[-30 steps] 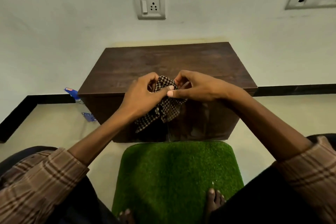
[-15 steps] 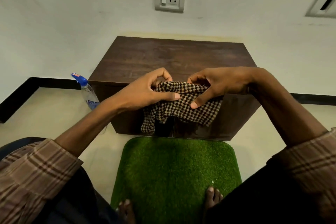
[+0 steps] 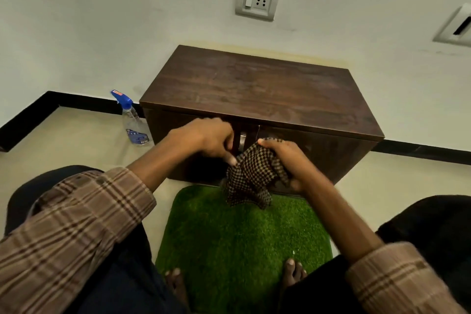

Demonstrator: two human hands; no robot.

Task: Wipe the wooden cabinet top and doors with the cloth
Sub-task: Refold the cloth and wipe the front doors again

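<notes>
Against the wall: a low wooden cabinet [image 3: 257, 92], box-shaped, with dark brown grain on a flat, matt top.
Doors: two dark panels [image 3: 321, 150] meeting at a centre seam; one slim metal handle [image 3: 242, 141] shows beside the seam, while the lower door area is hidden behind the hands and cloth.
Cloth: a checked brown-and-cream weave [image 3: 251, 178], soft and crumpled, hanging in loose folds in front of the doors, above the mat's far edge.
Right hand: the right hand [image 3: 285, 160] is clenched around the bunched upper part of the cloth.
Left hand: the left hand [image 3: 204, 137] is curled, its fingertips pinching the cloth's left edge; whether it also touches the handle cannot be told.
Mat: a green, grass-like pile [image 3: 242, 242] with rounded corners; toes rest on its near edge.
Bottle: a clear plastic spray bottle [image 3: 132, 120] with a blue trigger, standing on the floor just left of the cabinet; its label is too small to read.
Sleeves: brown plaid fabric [image 3: 76, 224], cut off at the picture's edges.
</notes>
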